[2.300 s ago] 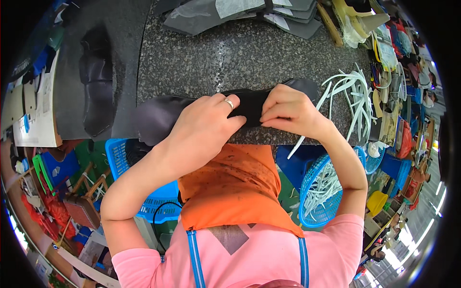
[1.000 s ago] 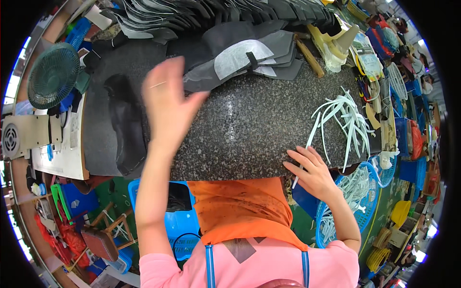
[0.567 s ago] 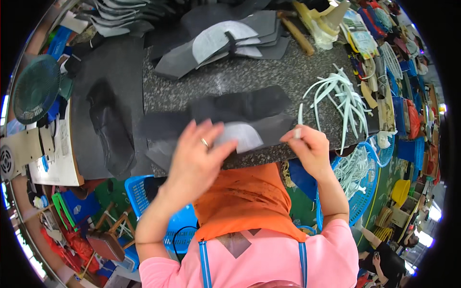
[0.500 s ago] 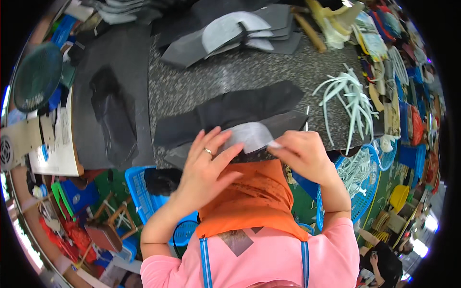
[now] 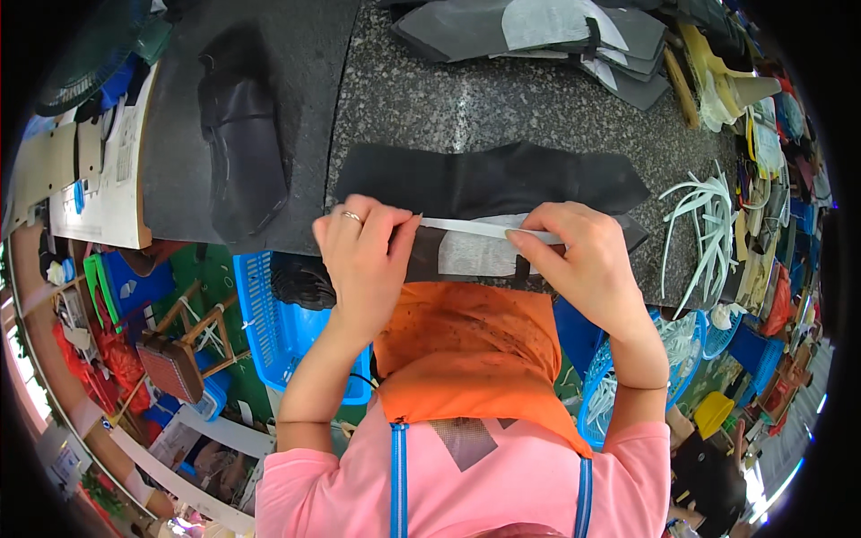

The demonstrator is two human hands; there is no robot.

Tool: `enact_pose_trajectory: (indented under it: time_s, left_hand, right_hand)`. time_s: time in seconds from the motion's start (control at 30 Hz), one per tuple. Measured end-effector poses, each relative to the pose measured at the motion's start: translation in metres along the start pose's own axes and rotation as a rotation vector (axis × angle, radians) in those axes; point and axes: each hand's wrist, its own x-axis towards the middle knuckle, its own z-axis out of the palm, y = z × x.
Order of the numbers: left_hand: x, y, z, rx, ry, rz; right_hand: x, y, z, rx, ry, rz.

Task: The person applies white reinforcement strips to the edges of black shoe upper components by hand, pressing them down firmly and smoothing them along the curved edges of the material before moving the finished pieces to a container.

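Observation:
A narrow white strip [image 5: 471,228] is stretched level between my hands, over a dark flat piece that bears a pale grey-white patch [image 5: 475,255]. My left hand [image 5: 366,255], with a ring on one finger, pinches the strip's left end between thumb and fingertips. Toward the other end, my right hand [image 5: 581,262] grips the strip between thumb and bent fingers. Just beyond lies a long black leather-like piece [image 5: 493,182], its near edge beside the strip. My hands partly cover the lower dark piece.
Loose pale strips [image 5: 704,224] lie at the tabletop's right. Stacked grey pieces [image 5: 538,31] and a wooden-handled tool [image 5: 682,88] are at the back. A black piece [image 5: 242,143] rests on the dark mat [image 5: 175,170] at left. Blue baskets [image 5: 262,336] stand below the table edge.
The white strip now spans both hands along the dark piece's edge. My left hand has closed from spread fingers into a pinch. The view has shifted, moving the tabletop things in the picture.

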Motion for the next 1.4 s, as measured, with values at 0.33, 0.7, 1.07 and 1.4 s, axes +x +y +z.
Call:
enact_pose_trajectory:
  time_s: [0.33, 0.7, 1.07, 1.4]
  left_hand:
    - [-0.023, 0.008, 0.004, -0.074, -0.136, 0.355]
    - [-0.008, 0.052, 0.034, -0.253, -0.225, 0.488]
    - [0.001, 0.073, 0.039, -0.094, -0.187, 0.485]
    - [0.014, 0.069, 0.041, -0.030, -0.255, 0.562]
  right_hand:
    - [0.012, 0.005, -0.014, 0.053, -0.087, 0.133]
    - [-0.013, 0.027, -0.036, 0.017, -0.085, 0.052]
    - [-0.023, 0.045, -0.021, -0.250, 0.166, 0.223]
    - [-0.030, 0.063, -0.038, -0.081, 0.209, 0.260]
